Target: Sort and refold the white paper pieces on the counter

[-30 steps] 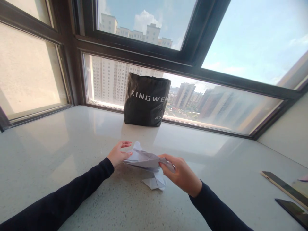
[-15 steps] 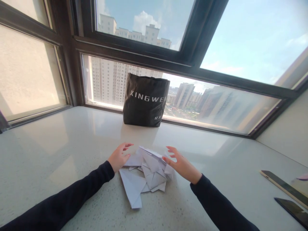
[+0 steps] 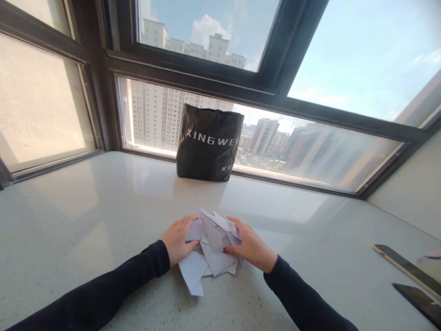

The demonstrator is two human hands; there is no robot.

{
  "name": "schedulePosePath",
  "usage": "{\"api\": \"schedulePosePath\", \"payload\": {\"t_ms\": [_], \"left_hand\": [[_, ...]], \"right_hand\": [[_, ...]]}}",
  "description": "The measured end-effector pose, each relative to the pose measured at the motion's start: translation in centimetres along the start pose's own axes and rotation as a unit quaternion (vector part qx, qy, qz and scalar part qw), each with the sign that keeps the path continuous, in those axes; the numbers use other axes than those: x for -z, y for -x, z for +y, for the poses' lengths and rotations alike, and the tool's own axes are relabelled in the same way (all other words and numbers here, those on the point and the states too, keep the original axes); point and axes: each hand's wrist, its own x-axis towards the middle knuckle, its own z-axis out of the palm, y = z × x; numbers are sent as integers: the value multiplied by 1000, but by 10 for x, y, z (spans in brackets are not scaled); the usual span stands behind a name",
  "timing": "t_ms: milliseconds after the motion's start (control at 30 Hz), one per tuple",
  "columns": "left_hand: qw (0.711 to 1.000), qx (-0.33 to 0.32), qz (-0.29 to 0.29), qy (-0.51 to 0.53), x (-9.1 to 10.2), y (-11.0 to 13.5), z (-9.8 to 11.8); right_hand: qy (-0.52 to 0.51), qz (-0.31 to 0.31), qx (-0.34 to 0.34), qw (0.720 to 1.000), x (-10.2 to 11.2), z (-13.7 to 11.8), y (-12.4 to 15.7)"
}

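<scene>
A loose pile of folded white papers (image 3: 215, 239) lies on the pale speckled counter, its pieces overlapping at odd angles. My left hand (image 3: 178, 240) curls round the pile's left side, thumb in front and fingers behind. On the right side, my right hand (image 3: 251, 245) grips the papers between its thumb and fingers. One angular folded piece (image 3: 193, 271) sticks out of the pile toward me. Parts of the papers are hidden behind both hands.
Behind the pile a black bag (image 3: 209, 147) with white lettering stands upright against the window. A tablet-like flat device (image 3: 406, 269) and a dark phone (image 3: 418, 301) lie at the right. Dark window frames (image 3: 193, 73) border the counter's back.
Both hands have come inward from above the papers and closed on the pile's two sides. The papers are squeezed closer together. The bag has stayed in place.
</scene>
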Motion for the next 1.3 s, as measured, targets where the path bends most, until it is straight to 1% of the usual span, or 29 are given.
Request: {"api": "schedulePosePath", "payload": {"t_ms": [67, 167, 300, 400, 433, 467, 500, 600, 667, 700, 767, 867, 900, 933, 1000, 1067, 1100, 1200, 1267, 1300], "left_hand": [[999, -14, 14, 43, 1, 0, 4], [990, 6, 52, 127, 6, -2, 9], [975, 21, 106, 194, 12, -4, 11], [964, 23, 147, 222, 14, -7, 7], [960, 25, 161, 226, 15, -8, 5], [958, 28, 174, 228, 16, -9, 3], [955, 33, 188, 227, 16, -10, 1], [947, 42, 228, 221, 20, -13, -4], [942, 45, 248, 222, 24, -14, -6], [939, 46, 257, 225, 25, -14, -6], [931, 41, 273, 241, 28, -14, -3], [917, 7, 284, 279, 30, -13, 7], [915, -7, 278, 292, 29, -12, 10], [917, -18, 258, 304, 28, -11, 13], [929, -30, 190, 315, 22, -8, 17], [949, -35, 120, 288, 15, -5, 17], [959, -35, 101, 263, 11, -4, 15], [974, -23, 78, 210, 3, -2, 8], [976, -18, 48, 213, -1, 0, 6], [976, -23, 28, 213, -2, 1, 6]], "right_hand": [[-50, 17, 21, 998, -3, -6, 0], [-132, 41, 17, 990, -4, -14, 2], [-257, 98, 21, 961, 6, -19, 2], [-307, 158, 28, 938, 15, -21, 2], [-315, 168, 31, 934, 18, -21, 2], [-316, 168, 36, 933, 19, -22, 3], [-307, 153, 44, 938, 19, -22, 3], [-224, 58, 74, 970, 15, -22, 6], [-158, 17, 95, 983, 11, -22, 7], [-138, 17, 102, 985, 10, -21, 7], [-128, 42, 100, 986, 7, -17, 5], [-144, 86, 66, 984, 3, -6, 0], [-145, 98, 51, 983, 1, -1, -2], [-140, 107, 37, 984, -2, 4, -4], [-133, 122, 21, 983, -7, 14, -7], [-138, 124, 22, 982, -11, 20, -9], [-146, 120, 26, 982, -12, 21, -9], [-171, 119, 32, 978, -12, 15, -9], [-203, 119, 32, 971, -10, 6, -7], [-224, 108, 33, 968, -10, 1, -6]]}}
